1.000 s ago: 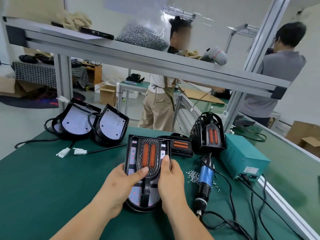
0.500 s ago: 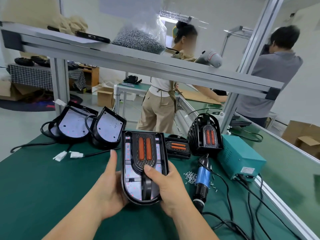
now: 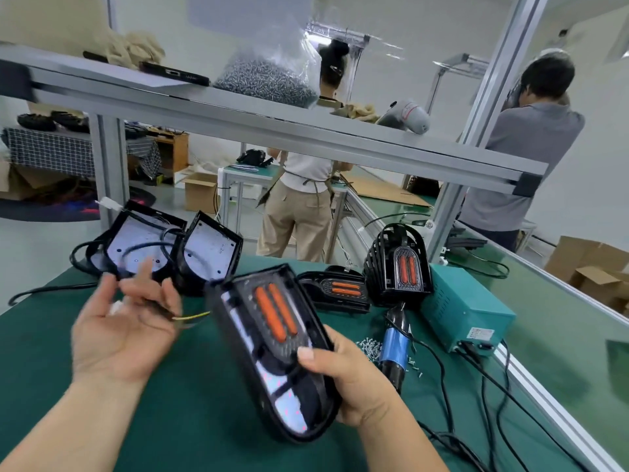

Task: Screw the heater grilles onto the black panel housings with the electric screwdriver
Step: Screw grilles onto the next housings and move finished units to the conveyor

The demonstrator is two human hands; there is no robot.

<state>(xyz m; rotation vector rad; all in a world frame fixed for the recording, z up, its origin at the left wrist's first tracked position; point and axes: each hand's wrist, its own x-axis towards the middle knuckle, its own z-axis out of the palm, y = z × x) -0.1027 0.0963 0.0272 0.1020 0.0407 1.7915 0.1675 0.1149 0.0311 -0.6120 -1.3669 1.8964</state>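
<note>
My right hand (image 3: 354, 379) grips a black panel housing (image 3: 245, 338) by its lower right edge and holds it tilted above the green table. A heater grille (image 3: 275, 313) with two orange bars sits in its face. Left of it my left hand (image 3: 119, 328) is palm up and blurred, its fingers loosely curled over the housing's cable (image 3: 190, 316), whose white plug lies by the thumb. The blue and black electric screwdriver (image 3: 394, 345) lies on the table to the right of the housing, with loose screws (image 3: 369, 345) beside it.
Two bare housings (image 3: 136, 247) (image 3: 211, 253) lean at the back left with their cables. A flat grilled unit (image 3: 340, 289) and an upright one (image 3: 398, 267) stand behind the screwdriver, next to a teal power box (image 3: 466, 311). A shelf beam (image 3: 272, 131) crosses overhead. Two people work beyond.
The housing has been lifted off the table and tilted to the right, now held by my right hand alone. My left hand has let go and swung out left with the cable.
</note>
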